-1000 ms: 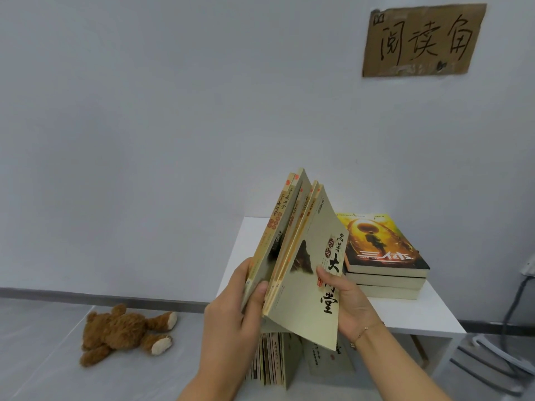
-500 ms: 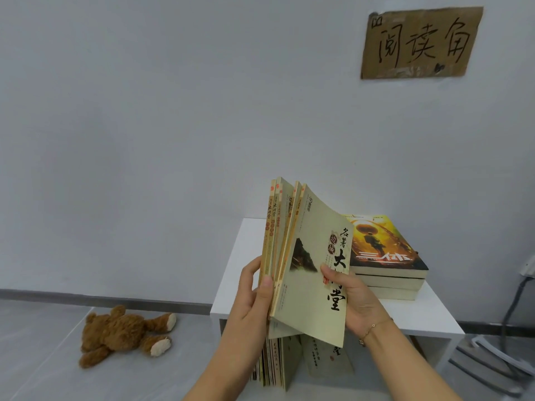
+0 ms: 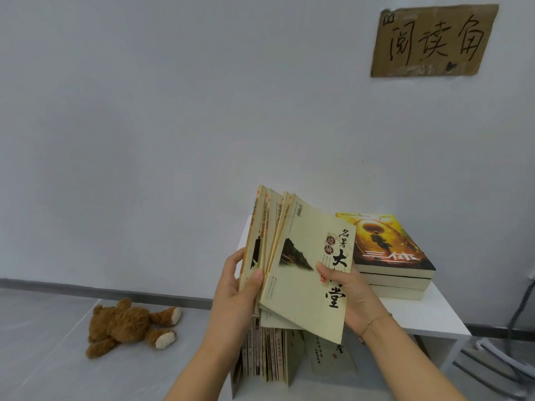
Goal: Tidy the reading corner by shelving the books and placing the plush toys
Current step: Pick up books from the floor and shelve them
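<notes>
- White bench [image 3: 405, 316] stands against the wall; a stack of thick paperbacks [image 3: 393, 273] lies flat on its top, and a row of thin books [image 3: 266, 354] stands upright in the shelf space beneath it.
- Brown teddy bear [image 3: 130, 325] lies on the floor, well apart to the left, not yet placed.
- Fanned bundle of thin cream booklets [image 3: 301, 256] is held above the bench's front edge.
- Left hand [image 3: 237, 296] has its grip clamped on the bundle's left spines, thumb across the front.
- Right hand [image 3: 350, 296] has its grip clamped on the front booklet's right edge.
- Risk, as I judge it: the booklets splay apart at the top, so a loose inner one could slip out, or floppy covers could catch and bend while sliding in beside the shelved row.
</notes>
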The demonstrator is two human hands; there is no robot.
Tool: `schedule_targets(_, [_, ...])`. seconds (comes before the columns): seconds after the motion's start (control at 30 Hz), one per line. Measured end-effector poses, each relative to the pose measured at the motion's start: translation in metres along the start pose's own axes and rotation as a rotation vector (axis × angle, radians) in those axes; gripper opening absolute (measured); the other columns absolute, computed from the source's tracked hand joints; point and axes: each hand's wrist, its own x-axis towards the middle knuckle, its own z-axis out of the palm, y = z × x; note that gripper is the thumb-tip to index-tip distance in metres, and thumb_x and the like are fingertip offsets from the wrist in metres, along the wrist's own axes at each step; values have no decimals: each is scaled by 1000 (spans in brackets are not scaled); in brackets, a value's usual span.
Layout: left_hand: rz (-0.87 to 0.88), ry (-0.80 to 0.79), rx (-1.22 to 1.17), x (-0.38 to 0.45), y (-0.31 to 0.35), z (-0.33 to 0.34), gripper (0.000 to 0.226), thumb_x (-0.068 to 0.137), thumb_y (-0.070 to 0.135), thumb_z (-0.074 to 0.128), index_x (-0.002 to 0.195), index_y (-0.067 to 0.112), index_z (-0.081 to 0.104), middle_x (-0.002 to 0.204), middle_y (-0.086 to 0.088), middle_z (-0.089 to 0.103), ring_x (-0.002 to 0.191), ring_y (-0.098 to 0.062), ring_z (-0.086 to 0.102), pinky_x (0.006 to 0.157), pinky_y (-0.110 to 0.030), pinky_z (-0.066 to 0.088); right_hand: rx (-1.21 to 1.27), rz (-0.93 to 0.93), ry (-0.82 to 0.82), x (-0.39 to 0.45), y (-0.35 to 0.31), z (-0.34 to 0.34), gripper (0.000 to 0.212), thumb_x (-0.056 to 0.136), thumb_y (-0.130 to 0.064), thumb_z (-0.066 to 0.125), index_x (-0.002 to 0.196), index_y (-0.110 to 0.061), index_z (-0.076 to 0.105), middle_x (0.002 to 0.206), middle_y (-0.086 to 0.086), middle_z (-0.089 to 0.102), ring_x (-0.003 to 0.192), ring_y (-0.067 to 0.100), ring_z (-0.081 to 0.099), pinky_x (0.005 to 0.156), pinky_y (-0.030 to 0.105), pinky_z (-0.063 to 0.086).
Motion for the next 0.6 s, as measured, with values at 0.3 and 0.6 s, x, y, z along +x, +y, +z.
schedule_targets(0.3, [-1, 334, 22, 25, -14, -31, 31, 99, 13, 49, 123, 33, 50, 101, -3, 72, 87, -20, 71, 62, -34, 54, -108, 47, 164, 14, 26, 33, 28, 83, 4, 66, 109, -5, 64, 102, 16, 71, 79, 29, 68, 57, 34, 57])
schedule_targets(0.6, [66, 584, 26, 32, -18, -69, 35, 100, 12, 47, 134, 18, 50, 122, -2, 60, 102, -17, 59, 76, -28, 49, -402, 38, 345, 33, 36, 18, 32, 82, 6, 66, 112, -3, 62, 106, 18, 68, 97, 37, 65, 78, 48, 55])
